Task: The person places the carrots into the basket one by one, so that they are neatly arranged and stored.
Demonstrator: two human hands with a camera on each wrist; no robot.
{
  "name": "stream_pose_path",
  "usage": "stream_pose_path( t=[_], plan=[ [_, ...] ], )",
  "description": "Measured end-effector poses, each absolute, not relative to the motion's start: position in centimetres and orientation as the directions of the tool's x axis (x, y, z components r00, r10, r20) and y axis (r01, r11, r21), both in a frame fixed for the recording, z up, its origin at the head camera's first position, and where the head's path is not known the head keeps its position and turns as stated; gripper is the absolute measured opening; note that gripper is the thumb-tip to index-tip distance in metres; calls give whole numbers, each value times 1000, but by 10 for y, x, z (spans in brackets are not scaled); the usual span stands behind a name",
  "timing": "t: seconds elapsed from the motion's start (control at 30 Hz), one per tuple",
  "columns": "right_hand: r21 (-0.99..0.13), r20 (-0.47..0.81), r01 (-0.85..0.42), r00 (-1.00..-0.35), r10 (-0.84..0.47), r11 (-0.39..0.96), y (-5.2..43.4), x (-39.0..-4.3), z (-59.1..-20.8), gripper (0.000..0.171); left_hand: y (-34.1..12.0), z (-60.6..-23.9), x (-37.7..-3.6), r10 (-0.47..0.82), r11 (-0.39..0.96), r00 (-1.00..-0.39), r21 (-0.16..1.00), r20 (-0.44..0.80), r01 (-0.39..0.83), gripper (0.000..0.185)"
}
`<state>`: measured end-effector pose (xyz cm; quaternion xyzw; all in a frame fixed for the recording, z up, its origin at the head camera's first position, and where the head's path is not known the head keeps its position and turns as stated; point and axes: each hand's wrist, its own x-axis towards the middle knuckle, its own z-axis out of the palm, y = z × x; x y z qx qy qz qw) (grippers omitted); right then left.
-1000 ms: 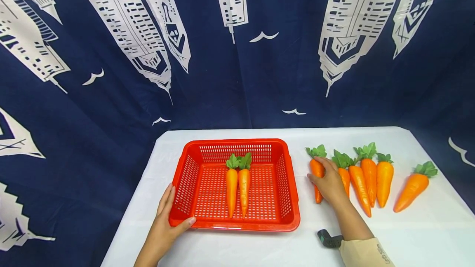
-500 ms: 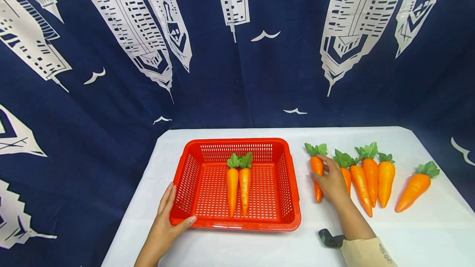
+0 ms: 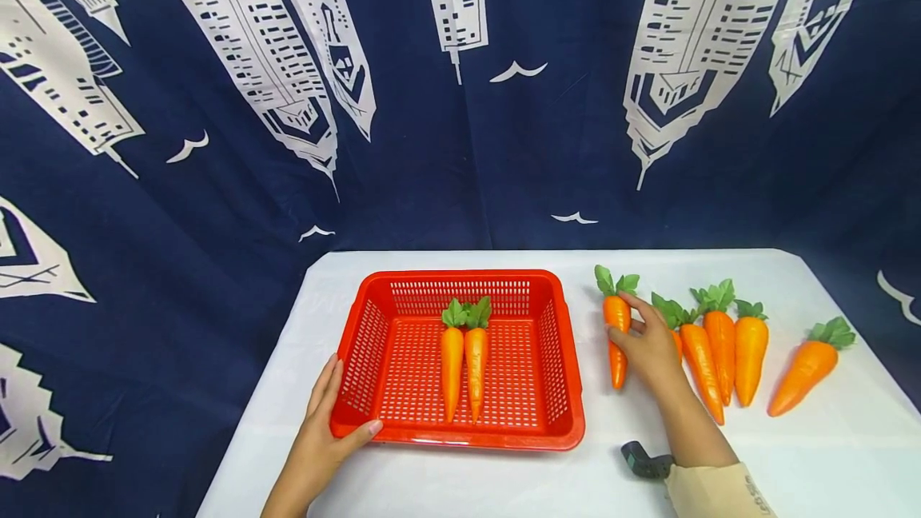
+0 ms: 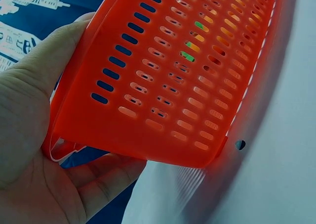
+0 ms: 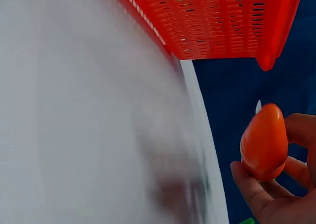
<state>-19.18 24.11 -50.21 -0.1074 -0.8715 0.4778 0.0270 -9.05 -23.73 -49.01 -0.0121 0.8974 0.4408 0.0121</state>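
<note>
A navy skyscraper-print curtain (image 3: 460,142) hangs behind the white table (image 3: 827,454).

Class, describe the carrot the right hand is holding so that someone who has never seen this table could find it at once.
Start at the red basket on the white table. Just past its right wall is the carrot, gripped by the right hand. Unlike the other loose carrots further right, it is the closest to the basket.

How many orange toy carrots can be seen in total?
7. Two orange toy carrots lie in the red plastic basket. One is in the right hand; one is partly hidden behind it. Three lie on the white table.
</note>
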Motion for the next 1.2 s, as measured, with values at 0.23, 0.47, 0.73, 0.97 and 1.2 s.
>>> stream_pose_path(
  t=[0.23,0.47,0.73,0.97,1.2],
  plan=[
    [-880,-87,177,-973,216,441,238,-191,-490,69,-237,-490,-91,-14,608,-999,793,-32,-34,113],
    [-896,-92,175,-972,215,408,234,-194,-481,68,-237,-489,-91,-3,614,-1000,789,-18,-16,111],
    [-903,-13,91,-983,184,421,229,-194,-468,67,-237,-488,-91,-9,609,-1000,793,-24,-24,112],
    [-914,22,44,-987,157,404,221,-192,-451,66,-237,-489,-90,-8,606,-1000,795,-22,-22,112],
    [-925,50,-4,-992,112,379,211,-193,-430,67,-237,-490,-91,-10,594,-1000,804,-16,-19,113]
  ],
)
